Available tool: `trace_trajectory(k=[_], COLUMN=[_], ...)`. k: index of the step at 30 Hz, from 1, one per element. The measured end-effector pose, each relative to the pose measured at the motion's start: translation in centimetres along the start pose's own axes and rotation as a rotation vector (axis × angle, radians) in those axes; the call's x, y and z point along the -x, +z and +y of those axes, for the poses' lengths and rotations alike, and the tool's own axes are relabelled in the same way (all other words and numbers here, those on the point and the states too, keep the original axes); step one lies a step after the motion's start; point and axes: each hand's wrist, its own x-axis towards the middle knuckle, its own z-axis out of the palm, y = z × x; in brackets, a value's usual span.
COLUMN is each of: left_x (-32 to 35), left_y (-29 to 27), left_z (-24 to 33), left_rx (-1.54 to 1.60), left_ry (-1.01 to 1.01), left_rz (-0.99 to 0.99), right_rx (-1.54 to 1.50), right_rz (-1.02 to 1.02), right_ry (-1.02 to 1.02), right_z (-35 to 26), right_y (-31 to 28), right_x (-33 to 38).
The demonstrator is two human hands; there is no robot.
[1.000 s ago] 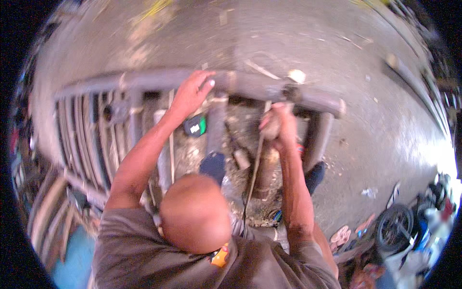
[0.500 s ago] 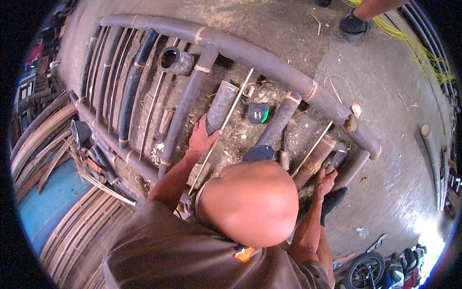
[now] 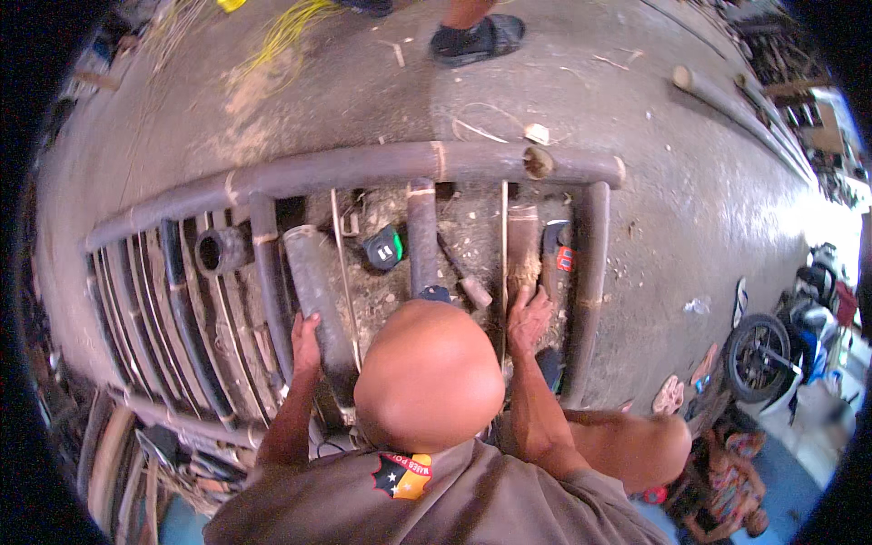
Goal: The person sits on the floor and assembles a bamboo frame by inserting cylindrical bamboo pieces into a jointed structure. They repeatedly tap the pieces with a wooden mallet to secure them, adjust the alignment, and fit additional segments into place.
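A dark bamboo frame [image 3: 363, 168] lies flat on the concrete floor, with a long top rail and several uprights. My left hand [image 3: 304, 343] grips the side of a loose thick bamboo pole [image 3: 313, 282] that lies between two uprights. My right hand [image 3: 527, 316] is closed over the near end of a short bamboo piece [image 3: 523, 243] next to a thin slat [image 3: 504, 245]. A head and shoulders in a brown shirt fill the lower middle of the view and hide the frame's near part.
A green and black tape measure [image 3: 386, 247], a hammer [image 3: 465, 286] and a red-handled blade [image 3: 557, 247] lie inside the frame. A short cut tube [image 3: 218, 252] rests at the left. Another person's sandalled foot [image 3: 477, 36] stands beyond. A motorbike [image 3: 763, 356] is parked at the right.
The view has swung, so the frame now lies level across it. My left hand has come down from the top rail onto the loose pole. My right hand now sits on the short piece.
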Motion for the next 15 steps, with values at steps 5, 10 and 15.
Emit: trace_trajectory(k=[5, 10, 15], left_x=[-0.1, -3.5, 0.6], left_y=[3.1, 11.1, 22.7], left_z=[7.0, 13.9, 24.2], left_rx=[0.427, 0.537, 0.531], left_ry=[-0.060, 0.285, 0.585], left_rz=[-0.181, -0.499, -0.383], right_rx=[-0.080, -0.329, -0.609], right_rz=[-0.184, -0.402, -0.579], right_ry=[0.024, 0.123, 0.174], right_z=[1.9, 0.9, 1.9], right_y=[-1.2, -4.2, -5.1], right_x=[2.2, 1.2, -0.5])
